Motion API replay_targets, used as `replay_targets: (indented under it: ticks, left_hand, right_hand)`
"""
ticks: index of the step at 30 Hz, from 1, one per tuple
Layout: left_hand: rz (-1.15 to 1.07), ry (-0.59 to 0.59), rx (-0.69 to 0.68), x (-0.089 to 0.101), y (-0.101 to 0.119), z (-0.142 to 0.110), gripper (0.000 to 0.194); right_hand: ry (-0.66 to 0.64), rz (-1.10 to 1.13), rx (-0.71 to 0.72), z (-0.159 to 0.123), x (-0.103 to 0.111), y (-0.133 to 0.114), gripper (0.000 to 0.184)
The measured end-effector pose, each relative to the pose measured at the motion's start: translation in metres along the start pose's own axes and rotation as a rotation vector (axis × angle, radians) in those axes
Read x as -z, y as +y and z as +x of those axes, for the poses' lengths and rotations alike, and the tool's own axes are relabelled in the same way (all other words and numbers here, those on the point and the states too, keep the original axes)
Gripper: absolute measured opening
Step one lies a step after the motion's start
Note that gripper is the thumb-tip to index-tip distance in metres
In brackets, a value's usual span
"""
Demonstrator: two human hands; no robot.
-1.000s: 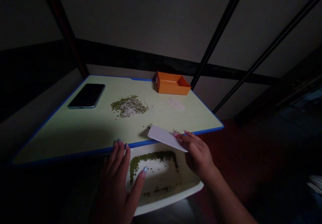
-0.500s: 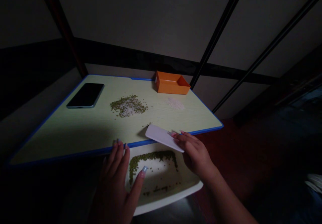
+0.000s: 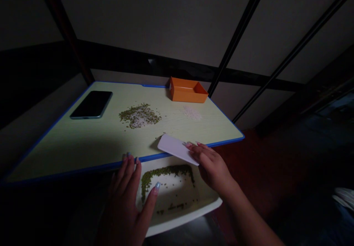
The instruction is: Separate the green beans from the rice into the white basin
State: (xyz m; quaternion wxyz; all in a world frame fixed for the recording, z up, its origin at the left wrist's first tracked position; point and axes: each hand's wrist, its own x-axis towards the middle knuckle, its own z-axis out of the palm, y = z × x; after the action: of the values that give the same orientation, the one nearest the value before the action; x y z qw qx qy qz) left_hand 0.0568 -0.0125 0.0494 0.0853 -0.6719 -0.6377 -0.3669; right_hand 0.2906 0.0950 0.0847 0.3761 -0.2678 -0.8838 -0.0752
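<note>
Pinching a pale card [image 3: 175,149] between its fingers, my right hand [image 3: 212,166] shows on my feed across the near edge of the blue-rimmed surface [image 3: 210,128]. The thumb side is hidden from me, but the fingers are closed on the card's right end. Taking the mixed pile of green beans and white grains [image 3: 140,116] as the middle of my dial, the card lies at four o'clock, slanting from over the surface to above the tub [image 3: 182,220]. I cannot tell whether its far edge touches the surface.

My left hand [image 3: 125,190], at six o'clock, has its long fingers nearly straight and its thumb spread well away, reaching over the tub's left part. I see nothing pinched there; whether it presses on the tub's rim I can't tell. The tub sits at five o'clock, against the near edge, with green beans [image 3: 166,171] banked along its far and left sides.

A thin patch of white grains [image 3: 191,113] lies at three o'clock, the orange box [image 3: 188,96] at two, and the phone [image 3: 92,104] between nine and ten.
</note>
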Motion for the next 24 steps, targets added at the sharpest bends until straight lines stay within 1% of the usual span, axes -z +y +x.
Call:
replay_targets:
  ticks: [5,9,13,17,21,24]
  left_hand:
    - [-0.003,-0.009,-0.004,0.001,-0.001,-0.001,0.063]
    - [-0.014,-0.005,0.0,0.001,-0.001,-0.001,0.063]
    - [-0.002,-0.001,-0.009,-0.001,-0.003,-0.002,0.063]
    - [-0.002,-0.011,0.0,-0.002,-0.004,-0.002,0.063]
    - [-0.014,-0.004,0.003,-0.002,-0.004,-0.002,0.063]
    - [-0.024,-0.006,0.005,-0.002,-0.004,-0.003,0.063]
  right_hand:
    - [-0.016,-0.028,-0.005,0.001,-0.001,0.001,0.026]
    - [-0.032,0.002,-0.036,0.001,-0.002,0.003,0.032]
    - [-0.08,0.029,-0.07,0.004,-0.002,0.003,0.035]
    - [-0.134,-0.018,-0.084,0.011,-0.002,0.007,0.044]
    - [-0.173,-0.085,-0.113,0.018,-0.005,0.015,0.05]
    - [-0.2,-0.083,-0.186,0.024,-0.008,0.026,0.052]
